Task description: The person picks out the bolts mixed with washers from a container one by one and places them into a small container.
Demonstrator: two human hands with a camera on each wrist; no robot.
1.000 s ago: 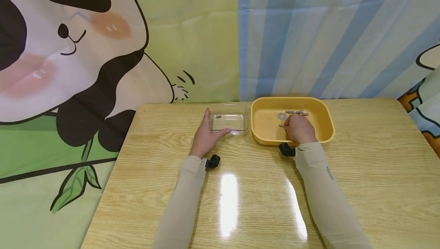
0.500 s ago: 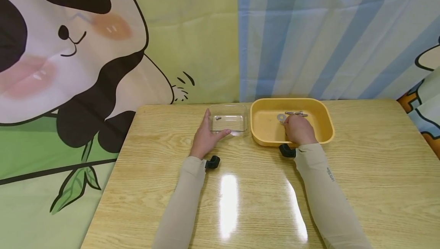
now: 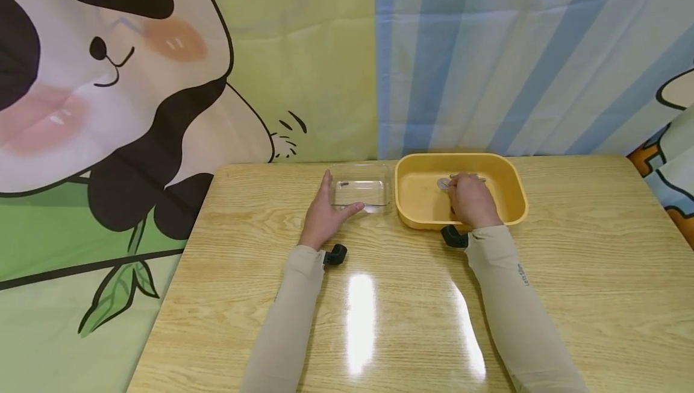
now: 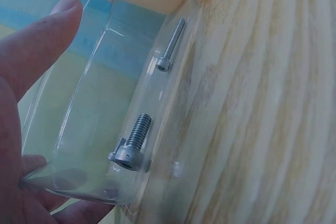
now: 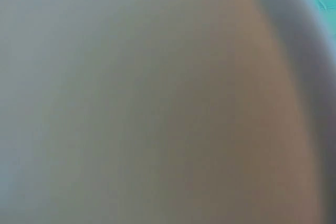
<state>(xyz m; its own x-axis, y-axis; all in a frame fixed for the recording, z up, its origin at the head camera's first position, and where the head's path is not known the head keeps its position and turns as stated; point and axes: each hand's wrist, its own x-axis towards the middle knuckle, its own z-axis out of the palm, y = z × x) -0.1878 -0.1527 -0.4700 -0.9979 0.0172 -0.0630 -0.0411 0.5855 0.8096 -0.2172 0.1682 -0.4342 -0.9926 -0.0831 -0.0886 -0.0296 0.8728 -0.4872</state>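
Note:
My left hand [image 3: 324,217] holds the near left corner of a clear plastic box [image 3: 360,170], thumb along the front and fingers at the left side. In the left wrist view, inside the box lie a slim socket-head screw [image 4: 172,45], a thicker one [image 4: 135,142] and a small one [image 4: 116,149] half behind it. My right hand [image 3: 473,200] reaches down into the yellow tray [image 3: 409,212], its fingertips pinching a small screw, mostly hidden, over a flat washer [image 3: 441,184]. Several metal screws [image 3: 481,179] lie just behind the fingers. Only a blur fills the right wrist view.
The box and the tray stand side by side at the back of the wooden table [image 3: 260,212]. Right behind them hangs a printed curtain [image 3: 336,79]. A black wrist mount [image 3: 336,254] sits at the left cuff, another [image 3: 454,236] at the right.
My right fingertips have moved slightly toward the back of the tray, the small screw going with them up to the washer and partly covering the screws behind. The left hand and box keep still.

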